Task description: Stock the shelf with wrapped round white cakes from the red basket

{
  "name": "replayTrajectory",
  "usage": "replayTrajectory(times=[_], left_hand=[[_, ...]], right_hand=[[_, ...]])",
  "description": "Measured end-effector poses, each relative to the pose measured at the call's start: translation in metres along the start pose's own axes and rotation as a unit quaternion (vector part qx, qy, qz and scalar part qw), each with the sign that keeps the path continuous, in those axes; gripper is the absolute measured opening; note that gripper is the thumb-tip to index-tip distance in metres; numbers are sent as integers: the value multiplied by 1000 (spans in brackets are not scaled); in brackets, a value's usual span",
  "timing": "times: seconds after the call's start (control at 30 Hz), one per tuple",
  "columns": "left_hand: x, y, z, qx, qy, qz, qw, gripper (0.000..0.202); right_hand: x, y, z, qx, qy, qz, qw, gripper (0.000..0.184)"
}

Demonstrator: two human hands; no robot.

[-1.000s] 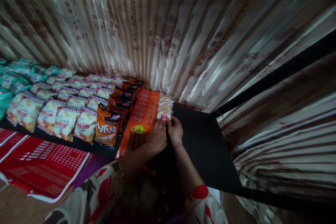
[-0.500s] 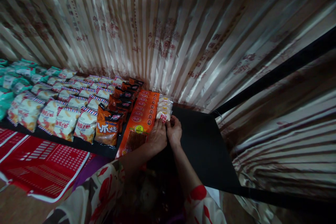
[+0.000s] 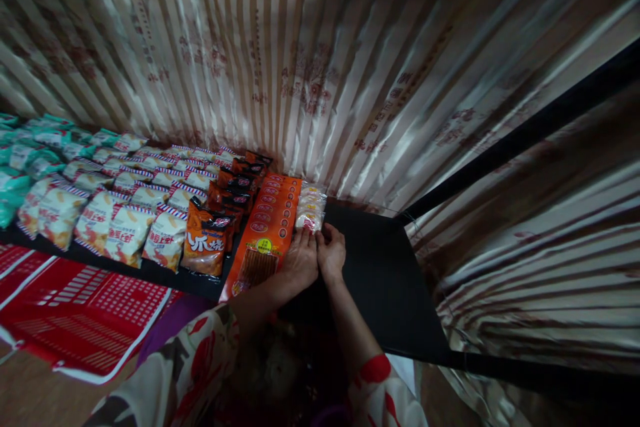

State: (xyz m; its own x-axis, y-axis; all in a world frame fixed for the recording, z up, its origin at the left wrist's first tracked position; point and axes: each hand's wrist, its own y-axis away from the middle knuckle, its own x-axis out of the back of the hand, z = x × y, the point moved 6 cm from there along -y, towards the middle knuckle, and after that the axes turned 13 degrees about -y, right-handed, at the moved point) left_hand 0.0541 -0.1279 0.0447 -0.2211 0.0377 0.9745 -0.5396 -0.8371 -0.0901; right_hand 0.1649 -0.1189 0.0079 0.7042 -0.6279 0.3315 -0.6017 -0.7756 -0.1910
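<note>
Black shelf board (image 3: 380, 280) fills the middle of my head view, and both hands meet on it at the near end of a short row of small pale packets (image 3: 311, 203). I see my left hand (image 3: 299, 261) lying knuckles up with its fingertips on the nearest packet. My right hand (image 3: 331, 252) is pressed against it, fingers curled down at the same packet; whether either hand actually pinches it, I cannot tell from here. Just left of the pale row lies a line of long orange packs (image 3: 267, 223), then dark orange bags (image 3: 204, 243), then white chip bags (image 3: 125, 230) and green bags (image 3: 20, 153) farther left. Striped shiny curtain (image 3: 310, 60) hangs behind everything. Below the shelf on the left sits a red printed bag (image 3: 80, 317).
</note>
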Motion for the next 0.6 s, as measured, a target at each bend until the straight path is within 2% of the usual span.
replayTrajectory(times=[0.27,0.47,0.6], left_hand=[[-3,6,5,-4,22,4,1000,49],[-5,20,8,5,41,-2,999,45],[-5,30,16,-16,33,3,999,41]], right_hand=[[6,16,-1,-5,21,-3,1000,43],[10,32,-3,-13,13,-18,1000,41],[16,44,-4,-10,9,-27,1000,39]])
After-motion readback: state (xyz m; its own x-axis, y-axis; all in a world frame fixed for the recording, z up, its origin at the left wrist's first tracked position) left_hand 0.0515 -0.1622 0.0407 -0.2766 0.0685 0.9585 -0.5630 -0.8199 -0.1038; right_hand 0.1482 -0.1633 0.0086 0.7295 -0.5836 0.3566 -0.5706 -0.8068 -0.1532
